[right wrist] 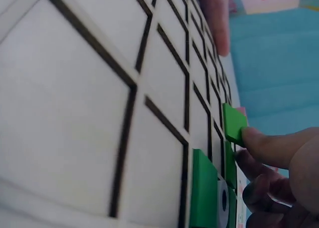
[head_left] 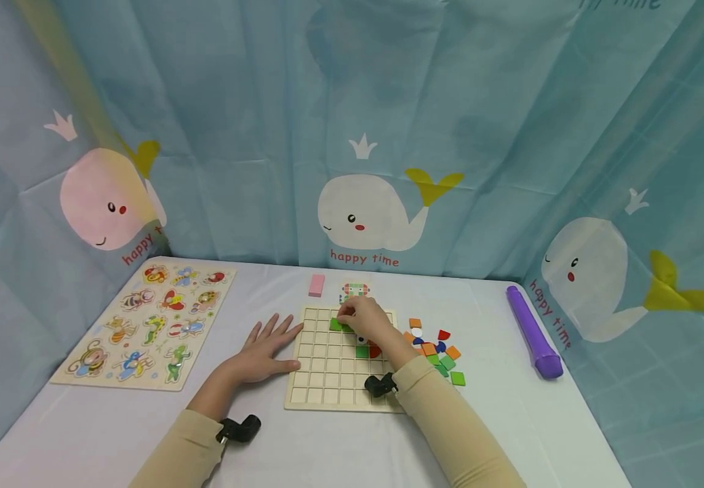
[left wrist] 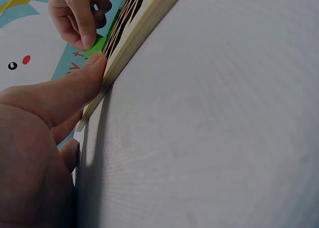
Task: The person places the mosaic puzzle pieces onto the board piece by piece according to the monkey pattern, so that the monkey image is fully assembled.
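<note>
A wooden grid board [head_left: 321, 396] lies flat in front of me. My left hand [head_left: 263, 352] rests at its left edge with fingers spread, and in the left wrist view the thumb [left wrist: 82, 83] touches the board's rim. Over the board's far rows my right hand [head_left: 369, 322] pinches a bright green tile [right wrist: 233, 120] between thumb and fingers. On the grid beneath that hand, a green tile [head_left: 361, 352] and a red piece [head_left: 374, 352] show. A white piece with a black dot [right wrist: 223, 203] sits there too; the hand partly hides these.
Loose coloured tiles [head_left: 428, 349] lie scattered right of the board. Beyond it are a small pattern card [head_left: 355, 290] and a pink block [head_left: 317, 285]. A wooden insect puzzle [head_left: 144, 325] lies at the left, a purple stick-shaped toy [head_left: 533, 332] at the right.
</note>
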`<control>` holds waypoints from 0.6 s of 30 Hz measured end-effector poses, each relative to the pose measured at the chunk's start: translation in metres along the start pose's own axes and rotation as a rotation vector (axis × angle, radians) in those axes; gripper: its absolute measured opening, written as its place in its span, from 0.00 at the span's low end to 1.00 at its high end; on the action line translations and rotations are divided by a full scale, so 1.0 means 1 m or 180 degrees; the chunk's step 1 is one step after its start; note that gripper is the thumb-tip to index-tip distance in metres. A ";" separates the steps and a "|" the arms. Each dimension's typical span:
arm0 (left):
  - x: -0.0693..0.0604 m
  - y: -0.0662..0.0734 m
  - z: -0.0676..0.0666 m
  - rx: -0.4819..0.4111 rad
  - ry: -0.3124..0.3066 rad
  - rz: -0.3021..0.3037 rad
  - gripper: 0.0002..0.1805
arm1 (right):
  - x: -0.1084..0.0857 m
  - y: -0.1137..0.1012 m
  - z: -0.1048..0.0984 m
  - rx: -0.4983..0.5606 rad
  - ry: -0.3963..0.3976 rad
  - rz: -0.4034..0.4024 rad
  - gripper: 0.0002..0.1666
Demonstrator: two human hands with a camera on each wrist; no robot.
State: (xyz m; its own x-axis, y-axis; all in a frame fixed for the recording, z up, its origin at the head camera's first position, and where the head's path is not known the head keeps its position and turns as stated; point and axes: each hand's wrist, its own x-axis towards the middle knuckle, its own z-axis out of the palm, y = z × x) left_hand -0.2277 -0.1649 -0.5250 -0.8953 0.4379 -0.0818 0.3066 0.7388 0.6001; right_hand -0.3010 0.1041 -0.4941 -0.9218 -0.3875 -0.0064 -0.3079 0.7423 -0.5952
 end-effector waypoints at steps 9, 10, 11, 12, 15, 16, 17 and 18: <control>0.001 -0.001 0.000 0.0040 0.0029 0.0027 0.47 | -0.008 0.005 -0.010 -0.0141 -0.0026 0.0006 0.10; 0.001 -0.001 0.000 0.0039 0.0034 0.0028 0.47 | -0.010 0.007 -0.012 -0.0146 -0.0008 0.0025 0.10; 0.001 -0.001 0.000 0.0041 0.0034 0.0023 0.47 | -0.012 0.010 -0.014 -0.0159 0.0003 0.0047 0.10; 0.001 -0.001 0.000 0.0038 0.0035 0.0021 0.47 | -0.014 0.013 -0.016 -0.0175 0.0010 0.0069 0.10; 0.000 0.000 0.000 0.0029 0.0029 0.0003 0.47 | -0.020 0.022 -0.020 -0.0229 -0.0003 0.0129 0.09; 0.000 0.000 0.000 0.0040 0.0025 -0.0006 0.47 | -0.022 0.024 -0.021 -0.0248 -0.0007 0.0135 0.09; 0.000 0.000 0.000 0.0051 0.0025 -0.0009 0.47 | -0.023 0.026 -0.022 -0.0260 -0.0011 0.0133 0.09; 0.000 0.000 0.000 0.0057 0.0024 -0.0014 0.47 | -0.025 0.027 -0.023 -0.0257 -0.0015 0.0130 0.08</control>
State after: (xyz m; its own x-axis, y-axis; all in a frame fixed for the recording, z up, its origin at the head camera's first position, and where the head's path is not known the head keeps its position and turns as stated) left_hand -0.2278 -0.1648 -0.5248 -0.8990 0.4308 -0.0784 0.3083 0.7499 0.5853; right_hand -0.2921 0.1463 -0.4920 -0.9330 -0.3584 -0.0334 -0.2881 0.7990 -0.5278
